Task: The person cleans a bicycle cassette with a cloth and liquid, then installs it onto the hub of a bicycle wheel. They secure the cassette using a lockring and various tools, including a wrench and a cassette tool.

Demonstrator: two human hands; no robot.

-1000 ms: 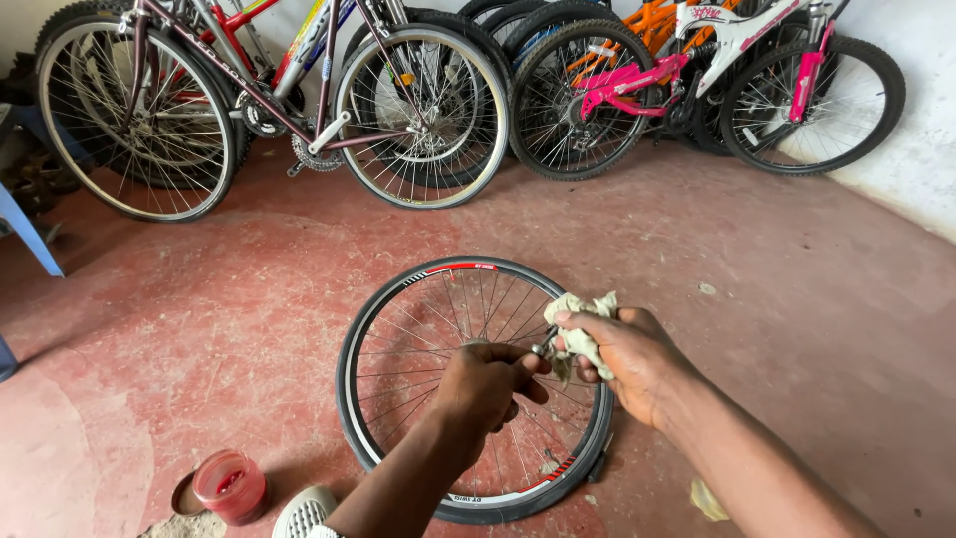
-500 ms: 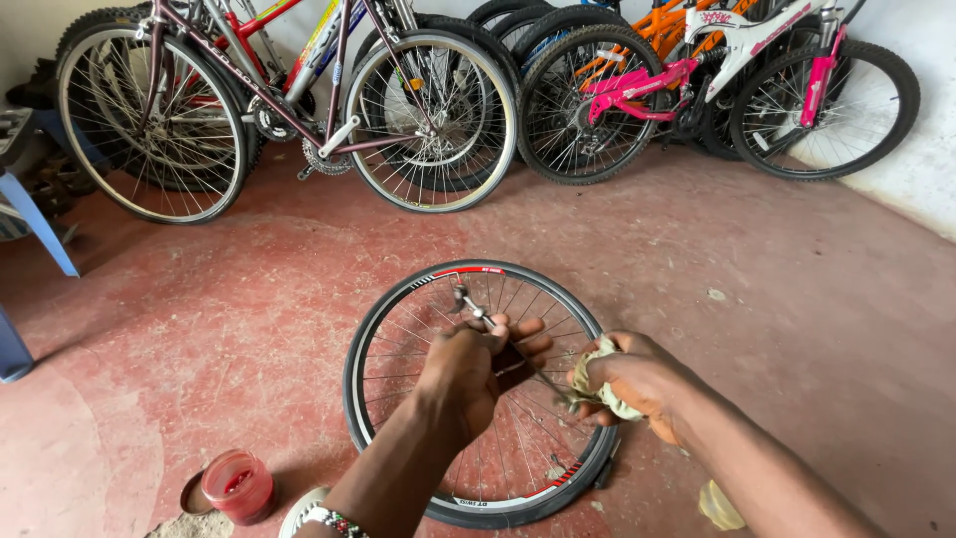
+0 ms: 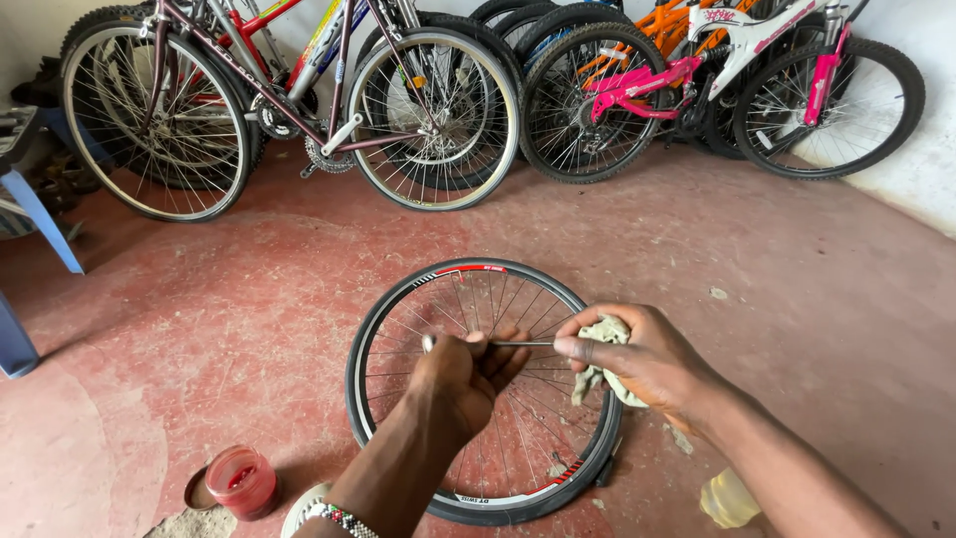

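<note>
A red-stained concrete floor point(image 3: 777, 269) carries everything here, worn pale in patches; nearest the lower left edge stands a small red plastic pot point(image 3: 240, 481) with its lid beside it, and near the lower right edge lies a yellowish scrap point(image 3: 728, 497); the left hand point(image 3: 461, 376) is closed in a fist around one end of a thin grey metal rod point(image 3: 518, 343), and the right hand point(image 3: 637, 356) pinches the other end between thumb and forefinger while the rest of its fingers clutch a crumpled pale green rag point(image 3: 604, 359); the rod's long axis runs level from left to right between the two hands, with the left hand a little nearer the camera; directly beneath both hands a black-tyred spoked bicycle wheel point(image 3: 398, 309) lies flat on the floor, its hub hidden under the left fist; a blue chair leg point(image 3: 48, 221) stands at the left edge; farthest off, a row of upright bicycles point(image 3: 428, 110), maroon, orange and pink-and-white, lean along the pale wall point(image 3: 921, 169).
</note>
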